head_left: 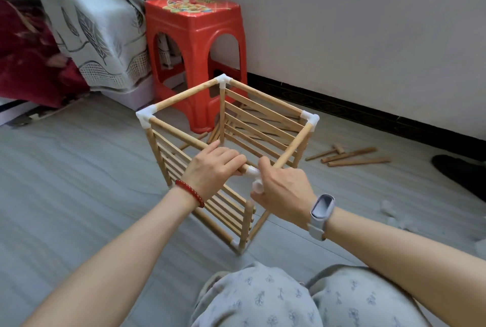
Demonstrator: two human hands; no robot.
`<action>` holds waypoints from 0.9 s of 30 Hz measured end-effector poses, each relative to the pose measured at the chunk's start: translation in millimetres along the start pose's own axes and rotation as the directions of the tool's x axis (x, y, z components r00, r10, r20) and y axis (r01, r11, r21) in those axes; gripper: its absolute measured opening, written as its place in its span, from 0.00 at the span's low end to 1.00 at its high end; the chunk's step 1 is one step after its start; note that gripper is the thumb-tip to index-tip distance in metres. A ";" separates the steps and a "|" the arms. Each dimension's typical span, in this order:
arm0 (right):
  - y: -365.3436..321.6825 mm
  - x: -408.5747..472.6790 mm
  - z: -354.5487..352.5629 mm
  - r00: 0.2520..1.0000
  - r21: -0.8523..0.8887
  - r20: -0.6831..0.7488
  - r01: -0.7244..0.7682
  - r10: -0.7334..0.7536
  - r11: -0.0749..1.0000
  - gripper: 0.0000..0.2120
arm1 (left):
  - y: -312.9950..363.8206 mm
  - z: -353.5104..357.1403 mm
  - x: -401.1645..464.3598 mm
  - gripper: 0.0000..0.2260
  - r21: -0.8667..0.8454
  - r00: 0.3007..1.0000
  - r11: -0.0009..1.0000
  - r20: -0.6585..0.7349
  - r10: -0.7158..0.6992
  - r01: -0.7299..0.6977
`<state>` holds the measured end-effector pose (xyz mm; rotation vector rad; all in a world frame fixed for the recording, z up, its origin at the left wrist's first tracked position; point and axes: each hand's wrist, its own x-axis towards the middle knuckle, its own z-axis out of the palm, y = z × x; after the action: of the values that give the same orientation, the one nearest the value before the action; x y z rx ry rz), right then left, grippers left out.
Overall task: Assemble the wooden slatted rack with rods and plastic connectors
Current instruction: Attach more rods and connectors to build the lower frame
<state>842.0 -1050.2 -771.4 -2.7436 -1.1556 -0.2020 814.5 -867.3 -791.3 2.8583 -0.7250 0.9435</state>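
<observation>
Standing mid-frame on grey floor (65, 169): wooden slatted rack (226, 142), cube-shaped, rods joined at top corners w/ white plastic connectors, e.g. far corner connector (223, 80), left one (146, 115), right one (310, 118). Slatted panels on left & far-right sides. Near top corner connector (252, 172) sits between both hands, just above centre of frame. Left hand (213, 169) w/ fingers curled round near-left top rod (181, 136), right beside that connector; red bead bracelet (190, 192) on wrist. Right hand (284, 192) gripping at connector from right side, thumb up against right top rod (294, 146), fingers partly hidden so exact hold on lower socket can't tell. Hands close together, nearly touching. Near upright post (246, 224) below w/ top end free, not seated in connector.

Outward: loose rods (355, 158) on floor at mid-right, red plastic stool (194, 64) behind rack at upper centre, leaf-print cloth (92, 24) upper left, white wall (342, 24) upper right. Watch (321, 208) on right wrist. Floral-print knees (289, 300) at bottom.
</observation>
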 end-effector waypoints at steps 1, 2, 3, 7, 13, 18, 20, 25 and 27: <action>9.0 -8.9 -5.5 0.995 -0.027 0.010 0.102 -0.102 0.994 0.08 | -1.0 1.8 -2.0 0.06 -0.001 1.000 1.000 0.002 -0.003 0.003; 19.8 -19.0 -12.4 0.983 -0.049 0.061 0.179 -0.176 0.983 0.09 | -2.1 3.5 -6.0 0.04 0.000 1.000 1.000 0.009 -0.025 0.025; 33.6 -29.3 -19.1 0.969 -0.059 0.128 0.221 -0.212 0.973 0.11 | -2.6 4.4 -11.0 0.06 0.000 0.998 0.998 0.022 -0.067 0.067; 82.3 -46.7 -38.8 0.950 0.066 0.290 -0.142 0.117 0.988 0.13 | -3.9 1.1 -26.6 0.15 -0.009 0.977 0.988 0.149 -0.153 0.156; 61.0 -24.0 -6.6 0.990 0.393 0.106 -0.127 0.092 0.911 0.15 | 11.4 1.5 -57.6 0.32 -0.246 0.786 0.749 0.126 -0.605 0.615; 29.5 18.9 10.7 0.975 0.264 0.167 0.102 -0.149 0.959 0.22 | 66.2 27.6 -71.6 0.29 -0.452 0.505 0.248 0.638 -0.582 0.857; 28.1 27.1 16.6 0.976 0.296 0.181 0.065 -0.123 0.953 0.17 | 75.5 40.7 -61.6 0.23 -0.451 0.436 0.149 0.643 -0.630 0.880; 29.9 32.8 14.1 0.994 0.488 0.107 -0.059 0.007 0.871 0.15 | 56.8 39.0 -50.3 0.13 -0.280 0.451 0.360 0.662 -0.598 0.890; 25.1 38.9 8.0 0.998 0.567 0.056 -0.064 0.039 0.821 0.15 | 36.9 22.0 -44.4 0.11 -0.197 0.527 0.528 0.601 -0.601 0.826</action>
<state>887.5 -1038.8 -774.4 -2.2444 -0.9497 0.1861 778.8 -885.7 -838.4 2.4878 0.3085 -0.0742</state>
